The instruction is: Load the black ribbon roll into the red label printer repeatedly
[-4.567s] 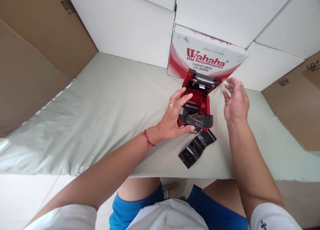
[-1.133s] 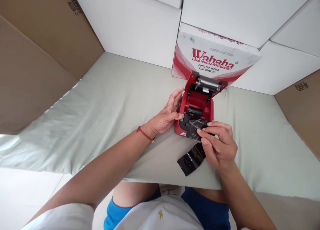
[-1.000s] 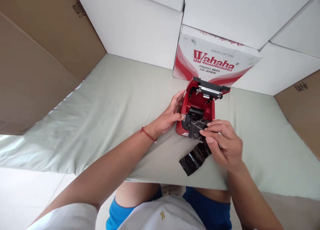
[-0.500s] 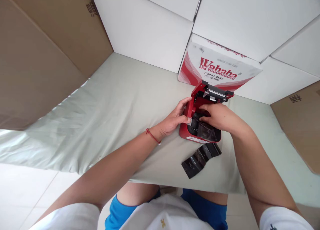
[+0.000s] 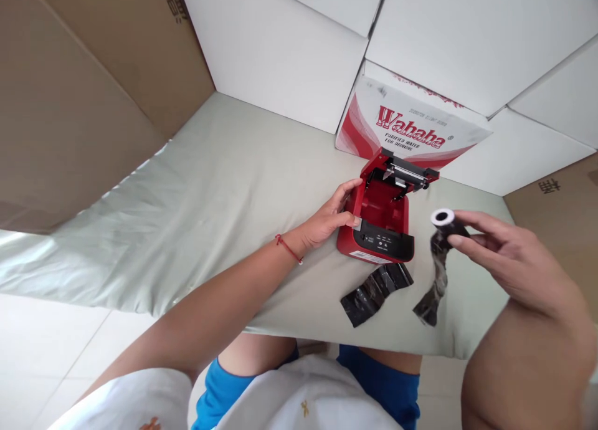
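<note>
A small red and black printer (image 5: 349, 243) stands on the cloth with its lid (image 5: 406, 168) raised and its red inner bay showing bare. My left hand (image 5: 329, 223) grips its left side, thumb on the front edge. To the right of the printer, my right hand (image 5: 518, 252) pinches a small black paper roll (image 5: 455, 232) with a white core end. A loose tail (image 5: 438, 274) of black strip dangles from the roll. In front of the printer lies a separate crinkled black strip (image 5: 376, 293).
A Wahaha water carton (image 5: 411, 128) stands just behind the printer, against stacked white boxes (image 5: 280, 56). Brown cardboard boxes flank the pale green cloth (image 5: 224, 187), left (image 5: 93, 106) and right (image 5: 555, 212). The cloth's front edge is near my knees.
My right hand has lifted the black roll out of the printer's bay and carried it to the right. The left hand keeps its hold on the printer.
</note>
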Action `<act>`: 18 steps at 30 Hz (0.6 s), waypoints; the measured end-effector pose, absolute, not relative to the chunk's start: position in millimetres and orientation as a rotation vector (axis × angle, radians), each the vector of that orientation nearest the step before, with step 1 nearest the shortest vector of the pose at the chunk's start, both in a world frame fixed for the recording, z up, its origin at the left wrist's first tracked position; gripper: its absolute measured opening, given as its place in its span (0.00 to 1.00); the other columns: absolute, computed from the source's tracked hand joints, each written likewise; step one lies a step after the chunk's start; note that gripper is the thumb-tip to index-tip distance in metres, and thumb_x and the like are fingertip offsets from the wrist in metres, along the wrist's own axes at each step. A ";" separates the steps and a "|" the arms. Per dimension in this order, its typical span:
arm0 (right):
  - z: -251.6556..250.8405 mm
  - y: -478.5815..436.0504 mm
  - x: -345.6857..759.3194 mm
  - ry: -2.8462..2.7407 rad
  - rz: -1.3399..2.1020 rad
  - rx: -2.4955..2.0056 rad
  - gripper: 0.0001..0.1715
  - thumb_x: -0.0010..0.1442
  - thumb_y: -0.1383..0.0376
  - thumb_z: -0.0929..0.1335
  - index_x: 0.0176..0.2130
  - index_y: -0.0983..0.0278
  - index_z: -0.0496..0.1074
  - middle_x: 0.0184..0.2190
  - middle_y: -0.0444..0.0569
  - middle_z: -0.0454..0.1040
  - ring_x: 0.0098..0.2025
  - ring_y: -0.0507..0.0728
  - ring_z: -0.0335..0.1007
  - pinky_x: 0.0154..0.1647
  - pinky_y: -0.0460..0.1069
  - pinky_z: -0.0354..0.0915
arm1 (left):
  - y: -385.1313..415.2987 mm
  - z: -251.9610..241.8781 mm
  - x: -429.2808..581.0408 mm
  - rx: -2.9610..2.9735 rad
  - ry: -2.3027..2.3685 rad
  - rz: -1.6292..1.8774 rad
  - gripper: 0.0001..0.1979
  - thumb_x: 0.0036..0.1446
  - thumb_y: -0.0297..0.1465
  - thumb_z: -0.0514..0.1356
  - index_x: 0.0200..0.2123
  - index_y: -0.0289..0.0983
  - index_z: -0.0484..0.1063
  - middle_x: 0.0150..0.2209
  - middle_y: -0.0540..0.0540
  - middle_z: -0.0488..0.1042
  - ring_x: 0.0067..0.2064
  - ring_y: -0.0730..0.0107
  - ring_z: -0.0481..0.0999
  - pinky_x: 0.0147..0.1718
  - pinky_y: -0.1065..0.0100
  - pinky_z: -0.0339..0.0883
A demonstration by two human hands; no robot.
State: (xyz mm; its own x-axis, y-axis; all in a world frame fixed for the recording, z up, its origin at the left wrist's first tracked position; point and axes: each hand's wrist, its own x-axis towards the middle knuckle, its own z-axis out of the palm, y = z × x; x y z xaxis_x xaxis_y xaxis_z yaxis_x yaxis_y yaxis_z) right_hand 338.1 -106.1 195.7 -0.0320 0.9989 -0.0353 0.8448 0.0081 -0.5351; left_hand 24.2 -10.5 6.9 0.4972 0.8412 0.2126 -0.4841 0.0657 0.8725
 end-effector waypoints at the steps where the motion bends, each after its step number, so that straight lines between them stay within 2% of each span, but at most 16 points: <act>1: 190.1 -113.1 355.3 -1.913 0.645 -1.977 0.41 0.66 0.30 0.76 0.63 0.52 0.87 0.34 0.49 0.86 0.26 0.59 0.71 0.25 0.55 0.68 | -10.4 7.1 24.1 1.111 0.396 1.038 0.51 0.53 0.44 0.77 0.78 0.53 0.65 0.84 0.42 0.65 0.83 0.37 0.66 0.83 0.32 0.62; 3: 172.7 -120.7 385.6 -1.920 0.698 -2.149 0.42 0.62 0.30 0.75 0.59 0.54 0.88 0.31 0.49 0.85 0.26 0.62 0.73 0.27 0.58 0.71 | -10.0 7.1 23.7 1.116 0.395 1.035 0.50 0.54 0.44 0.77 0.78 0.54 0.65 0.84 0.43 0.66 0.83 0.37 0.67 0.82 0.33 0.63; 7: 134.7 -123.8 411.3 -2.020 0.604 -2.336 0.30 0.59 0.41 0.73 0.49 0.57 0.88 0.42 0.55 0.91 0.34 0.67 0.83 0.41 0.64 0.79 | -8.6 4.8 22.4 1.121 0.394 1.032 0.51 0.53 0.44 0.77 0.78 0.54 0.65 0.81 0.42 0.70 0.83 0.36 0.68 0.82 0.32 0.64; 11: 113.7 -132.3 384.6 -1.999 0.483 -2.174 0.31 0.66 0.43 0.71 0.55 0.58 0.88 0.53 0.58 0.91 0.31 0.61 0.79 0.40 0.61 0.78 | -8.2 2.2 20.1 1.182 0.407 1.047 0.49 0.57 0.46 0.75 0.79 0.54 0.65 0.83 0.42 0.68 0.83 0.36 0.68 0.82 0.31 0.64; 14: 103.0 -139.4 349.7 -2.039 0.660 -2.008 0.30 0.72 0.44 0.70 0.57 0.59 0.87 0.53 0.57 0.90 0.33 0.59 0.79 0.40 0.58 0.78 | -10.5 4.7 18.8 1.172 0.402 1.051 0.49 0.56 0.45 0.76 0.78 0.53 0.65 0.84 0.42 0.66 0.84 0.36 0.67 0.83 0.32 0.62; 18: 100.1 -142.1 317.0 -2.155 0.922 -1.954 0.27 0.72 0.49 0.71 0.59 0.60 0.87 0.52 0.56 0.90 0.35 0.59 0.79 0.45 0.58 0.78 | -16.2 14.7 19.1 1.073 0.417 1.042 0.48 0.54 0.41 0.77 0.76 0.52 0.67 0.83 0.44 0.67 0.86 0.36 0.61 0.86 0.35 0.57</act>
